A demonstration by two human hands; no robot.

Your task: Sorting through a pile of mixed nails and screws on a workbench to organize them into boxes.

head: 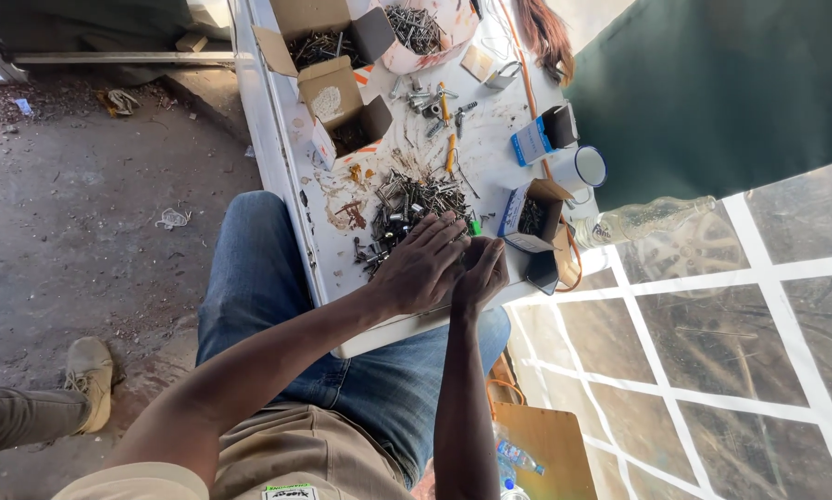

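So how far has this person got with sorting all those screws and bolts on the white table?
Some looks done: the open cardboard boxes and the small blue box already hold fasteners. In hand: the left hand and right hand rest together at the near edge of the loose pile. Left: that pile is large, and stray bolts lie further up the white table.

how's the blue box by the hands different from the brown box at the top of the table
The blue box is small, blue and white outside, and sits beside the right hand. The brown box is larger, plain cardboard, and lies at the far end of the table. Both are open, flaps up, with metal fasteners inside.
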